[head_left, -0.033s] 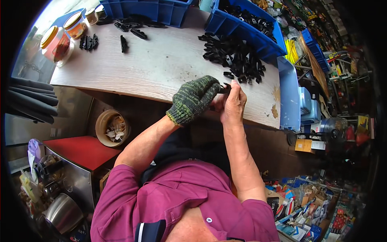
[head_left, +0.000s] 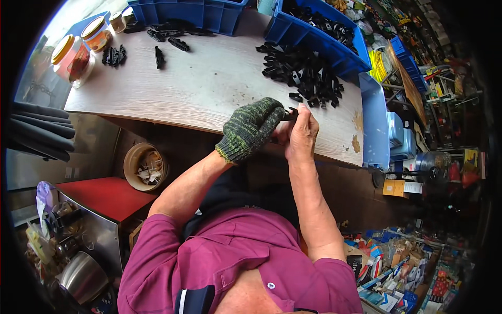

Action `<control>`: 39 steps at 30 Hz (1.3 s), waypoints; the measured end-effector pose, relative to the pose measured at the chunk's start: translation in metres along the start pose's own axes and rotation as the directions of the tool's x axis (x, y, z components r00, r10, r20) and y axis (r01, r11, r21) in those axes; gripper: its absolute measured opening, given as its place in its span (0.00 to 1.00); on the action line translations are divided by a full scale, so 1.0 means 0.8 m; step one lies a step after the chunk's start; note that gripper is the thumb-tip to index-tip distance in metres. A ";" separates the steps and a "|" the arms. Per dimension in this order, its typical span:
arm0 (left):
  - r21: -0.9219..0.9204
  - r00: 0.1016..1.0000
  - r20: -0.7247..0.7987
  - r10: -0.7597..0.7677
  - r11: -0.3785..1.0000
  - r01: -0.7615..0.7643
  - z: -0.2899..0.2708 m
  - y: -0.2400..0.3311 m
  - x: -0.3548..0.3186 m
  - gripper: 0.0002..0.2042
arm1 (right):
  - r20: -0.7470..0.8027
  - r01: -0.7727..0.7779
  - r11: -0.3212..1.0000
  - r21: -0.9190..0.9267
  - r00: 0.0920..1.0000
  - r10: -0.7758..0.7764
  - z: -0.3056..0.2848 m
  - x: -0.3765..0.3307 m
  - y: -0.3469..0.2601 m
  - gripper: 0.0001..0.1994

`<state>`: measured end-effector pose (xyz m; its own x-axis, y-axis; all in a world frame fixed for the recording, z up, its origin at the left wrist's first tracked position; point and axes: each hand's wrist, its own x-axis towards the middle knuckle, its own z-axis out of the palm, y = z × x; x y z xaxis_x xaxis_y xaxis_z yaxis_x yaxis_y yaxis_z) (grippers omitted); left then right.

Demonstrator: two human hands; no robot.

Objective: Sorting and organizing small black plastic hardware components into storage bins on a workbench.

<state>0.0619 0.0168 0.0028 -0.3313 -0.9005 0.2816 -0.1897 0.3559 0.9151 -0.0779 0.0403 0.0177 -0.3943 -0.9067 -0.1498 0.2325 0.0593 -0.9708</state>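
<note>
My left hand (head_left: 251, 126), in a dark green knitted glove, is closed at the table's near edge, its fingertips pinching a small black plastic piece (head_left: 291, 112). Bare, my right hand (head_left: 302, 135) grips the same piece from the other side, thumb pointing up. Most of the piece is hidden by the fingers. Just beyond my hands spreads a pile of similar black pieces (head_left: 306, 76). Farther left on the table (head_left: 209, 78) lie a single ribbed black strip (head_left: 159, 57), a short row of black strips (head_left: 114, 55) and a loose group by the bin.
A blue bin (head_left: 324, 54) of black pieces stands behind the pile; another blue bin (head_left: 183, 17) is at the back. Lidded jars (head_left: 76, 58) stand at the left corner. Below are a bucket of scraps (head_left: 129, 170) and a red-topped cabinet (head_left: 104, 194). Crowded goods fill the right side.
</note>
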 end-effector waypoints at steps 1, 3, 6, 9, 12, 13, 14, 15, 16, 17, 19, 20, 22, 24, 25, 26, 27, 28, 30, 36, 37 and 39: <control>0.144 0.979 -0.014 0.203 0.969 -0.199 0.003 -0.011 -0.002 0.13 | 0.002 0.035 0.999 -0.014 0.999 -0.035 -0.004 0.002 0.007 0.16; 0.053 0.985 -0.106 0.134 0.990 -0.129 0.024 -0.004 -0.003 0.13 | -0.006 0.088 0.990 -0.112 0.996 -0.089 -0.008 0.003 0.011 0.15; -0.038 0.975 -0.218 -0.041 0.999 0.033 0.046 0.024 0.000 0.15 | -0.015 0.153 0.979 -0.134 0.988 -0.156 -0.011 0.004 0.014 0.14; 0.012 0.987 -0.104 -0.123 0.992 0.125 0.044 0.025 0.002 0.16 | 0.058 0.137 0.990 -0.020 0.989 -0.135 -0.026 0.011 0.025 0.12; -0.007 0.983 -0.185 0.003 1.000 -0.004 0.045 0.020 -0.001 0.20 | 0.074 0.165 0.985 -0.041 0.984 -0.162 -0.029 0.013 0.029 0.12; 0.065 0.971 -0.210 0.118 0.992 -0.106 0.044 0.017 0.002 0.20 | 0.022 0.175 0.984 -0.028 0.984 -0.174 -0.017 0.008 0.020 0.14; 0.008 0.995 -0.104 -0.003 1.000 0.004 0.041 0.016 -0.004 0.21 | 0.035 0.180 0.982 -0.059 0.983 -0.178 -0.021 0.009 0.021 0.14; -0.023 0.997 -0.076 0.008 1.000 -0.010 0.039 0.015 -0.005 0.21 | 0.019 0.140 0.990 -0.022 0.990 -0.139 -0.019 0.007 0.019 0.14; -0.059 0.999 -0.044 0.025 0.998 -0.028 0.036 0.020 -0.004 0.21 | 0.000 0.104 0.995 0.013 0.995 -0.104 -0.019 0.008 0.013 0.14; -0.077 0.998 0.016 -0.064 0.995 0.065 0.029 0.024 -0.008 0.17 | 0.010 0.179 0.984 -0.001 0.984 -0.179 -0.037 0.024 0.030 0.13; 0.132 0.975 -0.153 0.159 0.981 -0.139 -0.006 -0.007 0.001 0.16 | -0.017 0.053 0.999 0.010 0.998 -0.052 -0.023 0.007 0.005 0.14; 0.345 0.881 -0.248 0.404 0.886 -0.309 -0.032 -0.026 0.010 0.15 | -0.066 -0.064 0.998 0.016 0.996 0.065 -0.020 -0.001 -0.007 0.14; 0.474 0.734 -0.455 0.504 0.835 -0.279 -0.111 -0.055 0.042 0.10 | -0.155 -0.082 0.996 0.033 0.984 0.086 -0.048 0.016 -0.020 0.18; 0.746 0.743 -0.430 0.512 0.665 -0.026 -0.213 -0.086 0.058 0.08 | -0.222 -0.013 0.998 0.066 0.975 0.027 -0.076 0.038 -0.039 0.17; 0.752 0.766 -0.494 0.411 0.644 0.140 -0.256 -0.109 0.059 0.12 | -0.308 0.021 0.996 0.083 0.951 0.006 -0.079 0.047 -0.054 0.16; 0.761 0.829 -0.495 0.261 0.591 0.268 -0.285 -0.121 0.060 0.19 | -0.398 0.060 0.993 0.098 0.917 -0.016 -0.086 0.058 -0.069 0.16; 0.781 0.877 -0.476 0.067 0.489 0.387 -0.298 -0.126 0.066 0.22 | -0.443 0.104 0.991 0.084 0.895 -0.057 -0.111 0.073 -0.079 0.16; 0.808 0.897 -0.438 -0.057 0.413 0.420 -0.292 -0.110 0.070 0.23 | -0.489 0.146 0.987 0.065 0.867 -0.096 -0.132 0.081 -0.090 0.17; 0.848 0.941 -0.297 -0.164 0.408 0.339 -0.287 -0.096 0.075 0.22 | -0.629 0.162 0.986 0.032 0.770 -0.106 -0.156 0.088 -0.097 0.18; 0.820 0.911 -0.412 -0.010 0.432 0.376 -0.279 -0.111 0.064 0.20 | -0.483 -0.044 0.987 -0.153 0.875 -0.036 -0.131 0.081 -0.067 0.19; 0.811 0.915 -0.403 -0.019 0.455 0.367 -0.281 -0.115 0.066 0.21 | -0.488 -0.042 0.987 -0.155 0.872 -0.040 -0.124 0.081 -0.064 0.19; 0.805 0.922 -0.388 0.009 0.491 0.334 -0.279 -0.124 0.067 0.21 | -0.320 -0.136 0.956 -0.258 0.946 0.048 -0.112 0.086 -0.060 0.20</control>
<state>0.2695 -0.1225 -0.0080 0.0518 -0.9236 0.3799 -0.9476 0.0747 0.3106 -0.1957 0.0125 0.0371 -0.6463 -0.7215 -0.2484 0.0462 0.2880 -0.9565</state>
